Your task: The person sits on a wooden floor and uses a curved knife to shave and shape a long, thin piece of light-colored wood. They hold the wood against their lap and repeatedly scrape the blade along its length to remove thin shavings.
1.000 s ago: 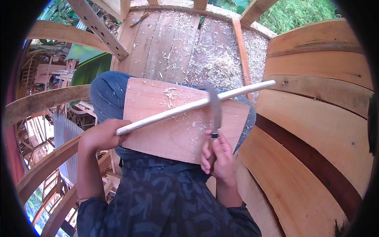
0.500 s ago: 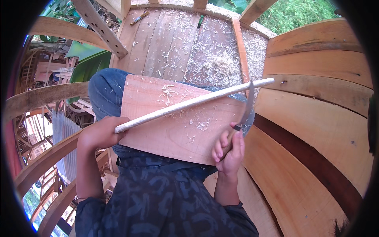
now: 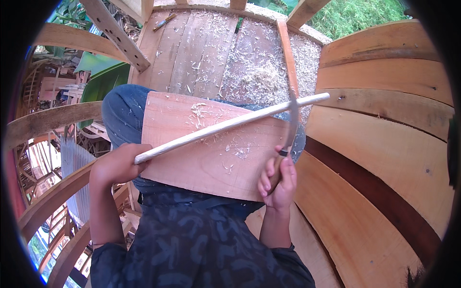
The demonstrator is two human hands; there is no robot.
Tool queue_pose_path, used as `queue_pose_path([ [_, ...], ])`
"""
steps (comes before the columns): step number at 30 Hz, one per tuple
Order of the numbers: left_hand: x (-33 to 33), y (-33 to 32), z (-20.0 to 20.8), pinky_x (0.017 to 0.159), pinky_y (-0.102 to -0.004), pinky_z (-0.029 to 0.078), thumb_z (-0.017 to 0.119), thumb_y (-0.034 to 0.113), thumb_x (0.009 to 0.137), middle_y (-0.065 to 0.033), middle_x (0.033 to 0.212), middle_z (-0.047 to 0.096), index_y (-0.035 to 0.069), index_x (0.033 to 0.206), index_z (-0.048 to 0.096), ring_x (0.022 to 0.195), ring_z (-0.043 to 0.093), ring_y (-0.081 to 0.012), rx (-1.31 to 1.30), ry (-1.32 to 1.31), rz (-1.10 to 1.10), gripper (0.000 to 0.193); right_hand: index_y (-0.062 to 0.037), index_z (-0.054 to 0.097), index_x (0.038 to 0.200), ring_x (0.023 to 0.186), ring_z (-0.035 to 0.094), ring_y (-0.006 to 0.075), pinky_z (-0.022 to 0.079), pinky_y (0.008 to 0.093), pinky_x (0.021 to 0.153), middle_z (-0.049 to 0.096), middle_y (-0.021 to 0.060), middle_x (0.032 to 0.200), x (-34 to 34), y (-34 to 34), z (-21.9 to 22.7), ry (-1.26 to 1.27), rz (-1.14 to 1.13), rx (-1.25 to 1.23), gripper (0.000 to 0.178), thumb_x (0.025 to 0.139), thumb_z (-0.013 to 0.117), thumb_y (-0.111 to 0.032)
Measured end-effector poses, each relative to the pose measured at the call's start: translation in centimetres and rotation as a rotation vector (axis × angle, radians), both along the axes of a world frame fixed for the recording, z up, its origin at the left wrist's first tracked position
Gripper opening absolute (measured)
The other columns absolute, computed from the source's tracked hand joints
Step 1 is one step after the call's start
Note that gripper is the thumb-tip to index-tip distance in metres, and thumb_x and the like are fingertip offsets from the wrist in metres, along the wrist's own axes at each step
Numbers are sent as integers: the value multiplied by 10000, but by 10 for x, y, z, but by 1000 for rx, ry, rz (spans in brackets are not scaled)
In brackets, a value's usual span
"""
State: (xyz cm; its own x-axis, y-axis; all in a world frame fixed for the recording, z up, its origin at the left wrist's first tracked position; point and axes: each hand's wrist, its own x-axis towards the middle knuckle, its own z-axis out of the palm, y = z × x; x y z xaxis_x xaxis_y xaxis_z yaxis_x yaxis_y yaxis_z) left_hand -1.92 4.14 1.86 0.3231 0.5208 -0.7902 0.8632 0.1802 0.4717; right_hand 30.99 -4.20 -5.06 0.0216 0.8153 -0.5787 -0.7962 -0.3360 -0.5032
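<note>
Shavings (image 3: 261, 79) on plank floor (image 3: 192, 53)

On my feed the person wears a dark navy shirt (image 3: 192, 245) printed with a muted grey-blue pattern of curved, letter-like shapes. Its short sleeves end above the elbows, so both forearms, the left hand (image 3: 117, 165) and the right hand (image 3: 278, 180) are bare. One knee is covered in blue denim trousers (image 3: 120, 113).

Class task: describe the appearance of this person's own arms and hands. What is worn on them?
Both forearms are bare, with no gloves, rings or watch visible on the left hand or the right hand. The sleeves of a dark blue patterned shirt end near the elbows.
</note>
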Motion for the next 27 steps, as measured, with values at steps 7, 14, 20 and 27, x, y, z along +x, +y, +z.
queue_pose_path([
  [7, -3, 17, 0, 664, -340, 502, 590, 78, 758, -129, 731, 653, -9, 875, 619, 701, 663, -238, -200, 9, 9, 148, -38, 419, 1280, 417, 424, 97, 380, 238, 322, 462, 64, 706, 1, -6, -6, 80, 440, 31, 335, 1012, 397, -239],
  [14, -6, 35, -8, 602, -288, 503, 653, 139, 772, -69, 666, 656, 1, 833, 654, 606, 649, -143, -308, -11, -13, 151, -36, 435, 1269, 422, 441, 84, 387, 224, 323, 472, 58, 711, -21, -5, 3, 163, 520, 21, 329, 1023, 373, -245],
  [20, 1, 41, -9, 556, -276, 487, 704, 238, 794, -57, 637, 649, -11, 828, 666, 545, 613, -128, -319, 60, -71, 255, -46, 446, 1277, 410, 422, 85, 379, 211, 325, 469, 56, 715, -23, 6, 2, 168, 210, -22, 321, 1016, 398, -226],
  [27, -6, 38, -12, 538, -279, 468, 723, 270, 766, -29, 608, 639, 21, 795, 669, 548, 616, -116, -325, 13, -34, 256, -102, 474, 1270, 411, 440, 89, 345, 200, 315, 517, 75, 759, -24, 4, -3, 131, 263, -33, 302, 1009, 432, -249],
])
